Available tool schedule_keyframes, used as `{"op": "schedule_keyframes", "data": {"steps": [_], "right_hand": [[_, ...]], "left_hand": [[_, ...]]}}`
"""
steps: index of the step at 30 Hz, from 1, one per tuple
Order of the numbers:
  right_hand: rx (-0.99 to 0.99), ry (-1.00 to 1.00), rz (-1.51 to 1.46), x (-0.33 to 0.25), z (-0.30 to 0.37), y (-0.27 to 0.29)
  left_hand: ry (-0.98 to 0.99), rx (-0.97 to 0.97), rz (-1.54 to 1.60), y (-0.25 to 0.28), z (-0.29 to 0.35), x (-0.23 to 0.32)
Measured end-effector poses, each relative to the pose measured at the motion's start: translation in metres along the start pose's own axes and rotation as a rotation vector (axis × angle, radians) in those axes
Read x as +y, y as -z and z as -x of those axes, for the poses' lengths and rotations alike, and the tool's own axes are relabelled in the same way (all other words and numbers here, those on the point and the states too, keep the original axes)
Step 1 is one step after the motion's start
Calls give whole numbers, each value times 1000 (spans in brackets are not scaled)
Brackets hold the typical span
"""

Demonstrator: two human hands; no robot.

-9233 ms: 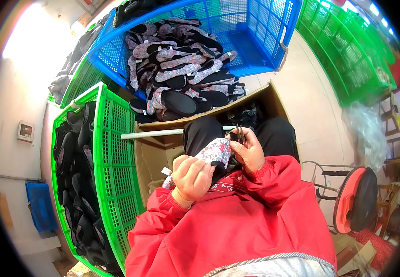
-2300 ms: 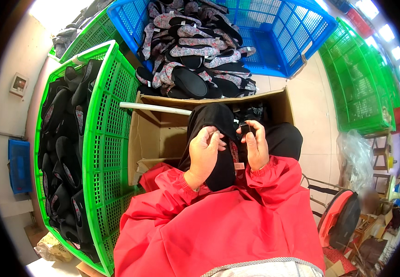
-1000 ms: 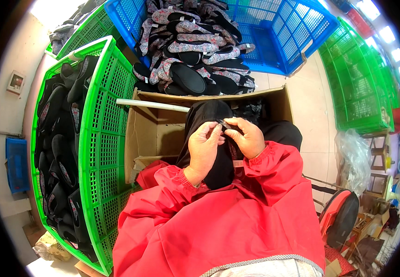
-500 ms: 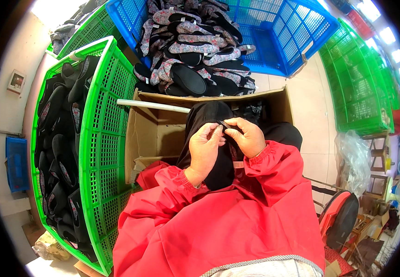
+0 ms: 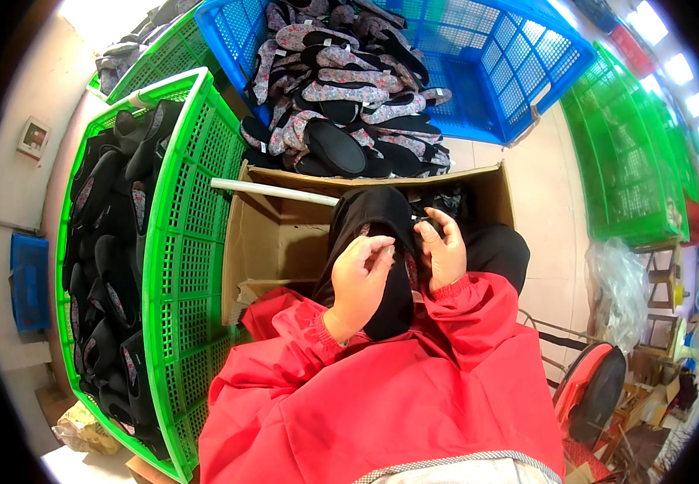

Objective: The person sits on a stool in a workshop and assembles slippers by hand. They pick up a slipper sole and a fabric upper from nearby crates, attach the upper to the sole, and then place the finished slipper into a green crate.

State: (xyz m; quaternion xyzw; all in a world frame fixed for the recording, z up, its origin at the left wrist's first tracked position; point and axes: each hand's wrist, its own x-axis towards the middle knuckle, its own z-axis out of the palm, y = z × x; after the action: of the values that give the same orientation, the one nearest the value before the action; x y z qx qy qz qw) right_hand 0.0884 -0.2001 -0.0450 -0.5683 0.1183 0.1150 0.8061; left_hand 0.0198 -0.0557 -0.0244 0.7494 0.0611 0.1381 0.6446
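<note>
My left hand (image 5: 359, 282) is above my black-clad left thigh, thumb and fingertips pinched together; anything between them is too small to make out. To its right, my right hand (image 5: 444, 252) has its thumb and fingers apart, with nothing visibly held. The two hands do not touch. Under and between them lies black fabric (image 5: 394, 302) on my lap, with a strip of patterned cloth (image 5: 411, 270) showing beside the right hand. Whether this is a slipper like those in the pile cannot be told.
A cardboard box (image 5: 241, 242) stands before my knees, with a white rod (image 5: 273, 190) across it. Floral and black slippers (image 5: 337, 149) are heaped beyond, by a blue crate (image 5: 519, 97). At left, a green crate (image 5: 184, 274) holds black slippers (image 5: 112, 266). Green crates (image 5: 628, 153) stand at right.
My hands have come apart from the dark fabric they pinched together. The right hand has turned and its fingers have spread; the left stays pinched, slightly lower. The view has shifted a little.
</note>
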Motion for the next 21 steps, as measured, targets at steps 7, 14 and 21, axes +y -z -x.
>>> {"op": "schedule_keyframes", "data": {"steps": [7,14,21], "right_hand": [[-16,-52,117,5,-6,19],[-237,101,195,17,2,12],[-228,143,256,37,12,13]], "left_hand": [[-99,296,-250,24,-13,-16],[69,162,8,27,-18,-31],[168,46,-12,32,-20,-26]]}}
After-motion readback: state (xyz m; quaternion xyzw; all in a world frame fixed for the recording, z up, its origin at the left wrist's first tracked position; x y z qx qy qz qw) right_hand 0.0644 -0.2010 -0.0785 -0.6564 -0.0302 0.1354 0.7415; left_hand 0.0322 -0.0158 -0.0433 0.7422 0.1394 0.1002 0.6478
